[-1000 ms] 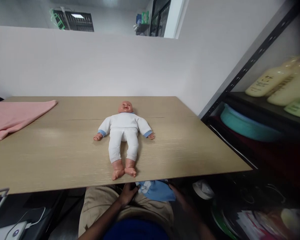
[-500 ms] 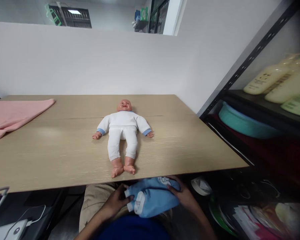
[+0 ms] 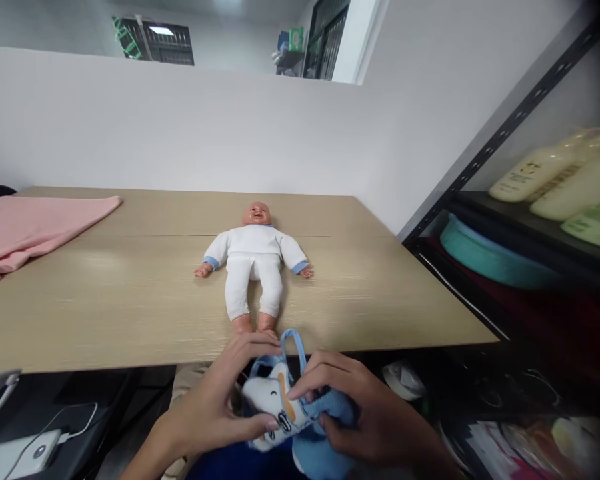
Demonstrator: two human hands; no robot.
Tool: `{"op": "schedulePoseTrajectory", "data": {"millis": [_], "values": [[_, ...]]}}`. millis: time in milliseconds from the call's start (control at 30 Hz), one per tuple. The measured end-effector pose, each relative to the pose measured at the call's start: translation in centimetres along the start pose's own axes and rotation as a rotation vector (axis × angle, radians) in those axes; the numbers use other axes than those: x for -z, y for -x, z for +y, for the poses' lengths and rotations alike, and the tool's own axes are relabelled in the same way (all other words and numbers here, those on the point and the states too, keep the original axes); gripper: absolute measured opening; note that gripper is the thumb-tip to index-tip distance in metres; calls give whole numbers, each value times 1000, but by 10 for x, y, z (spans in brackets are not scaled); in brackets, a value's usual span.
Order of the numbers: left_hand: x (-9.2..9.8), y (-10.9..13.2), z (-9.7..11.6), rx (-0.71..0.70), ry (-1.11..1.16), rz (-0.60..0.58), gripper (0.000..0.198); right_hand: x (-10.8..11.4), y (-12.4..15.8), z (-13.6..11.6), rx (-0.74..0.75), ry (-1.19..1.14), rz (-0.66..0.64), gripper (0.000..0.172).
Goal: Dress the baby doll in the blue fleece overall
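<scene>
In the head view, blue baby overalls (image 3: 325,440) with a white cartoon-face bib and shoulder straps are bunched between my hands, just in front of the table edge. My left hand (image 3: 225,393) grips the bib's left side, thumb across its front. My right hand (image 3: 350,403) pinches the blue cloth and the bib's right side. Part of the overalls is hidden by my fingers. Beyond them a baby doll (image 3: 254,243) lies on its back, in a white top with blue cuffs and white trousers. Its feet are partly covered by my left hand.
The wooden table (image 3: 130,313) spans the front. A pink cloth (image 3: 35,227) lies at its left. To the right, a black shelf (image 3: 510,217) holds bottles (image 3: 530,173) and a teal basin (image 3: 490,257). A white device (image 3: 23,457) with a cable sits lower left.
Both hands have raised and turned the overalls toward the table edge, so the bib and straps now show. The doll has not moved; the camera view has shifted slightly.
</scene>
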State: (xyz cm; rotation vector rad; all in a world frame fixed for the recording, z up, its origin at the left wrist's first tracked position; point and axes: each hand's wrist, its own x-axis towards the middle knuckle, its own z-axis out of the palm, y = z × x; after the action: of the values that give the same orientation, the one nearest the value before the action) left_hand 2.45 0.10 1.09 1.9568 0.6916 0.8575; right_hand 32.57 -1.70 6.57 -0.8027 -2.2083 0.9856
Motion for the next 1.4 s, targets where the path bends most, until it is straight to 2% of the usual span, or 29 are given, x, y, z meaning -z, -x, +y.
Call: {"op": "schedulePoseTrajectory", "data": {"millis": [67,133,233,333,467,500,567,667,733,833,900,967,1033,1100,1200,1233,1300,1400], "values": [[4,-11,1,-24,-21,-52,69,6,-10,-9,26,27,-2,54],[6,-16,2,-29,5,-90,51,11,-17,-14,-1,62,-17,54],[7,-15,6,-60,61,-52,25,18,-20,-17,-99,119,-54,56],[9,-11,15,-148,6,-12,12,20,-21,-14,-175,160,-119,65],[14,-10,30,-315,-259,-65,29,18,-27,-8,-86,218,-225,90],[15,-10,33,-349,-311,-69,33,16,-29,-6,-56,228,-241,90],[16,-9,36,-405,-367,-36,38,12,-32,-2,-9,233,-255,72],[14,-6,33,-437,-399,83,43,9,-34,0,19,220,-239,40],[11,-4,27,-375,-352,195,43,9,-34,-2,16,219,-168,28],[8,-2,18,-182,-162,312,56,11,-36,-6,40,208,0,26],[7,-1,15,-69,-81,299,54,13,-38,-6,72,194,82,32],[8,0,12,-13,-87,259,34,15,-39,-5,77,182,105,41],[10,0,10,-31,-119,218,16,18,-39,-3,61,166,48,47],[12,0,9,-81,-130,187,6,20,-39,-2,49,147,-64,57],[13,-5,12,-172,-99,174,7,18,-40,-3,54,139,-189,87],[12,-7,13,-202,-93,176,9,16,-40,-4,59,146,-203,91],[12,-10,16,-259,-103,201,9,11,-42,-7,82,179,-191,76],[15,-11,19,-239,-159,273,11,4,-45,-8,165,245,-78,37]]}}
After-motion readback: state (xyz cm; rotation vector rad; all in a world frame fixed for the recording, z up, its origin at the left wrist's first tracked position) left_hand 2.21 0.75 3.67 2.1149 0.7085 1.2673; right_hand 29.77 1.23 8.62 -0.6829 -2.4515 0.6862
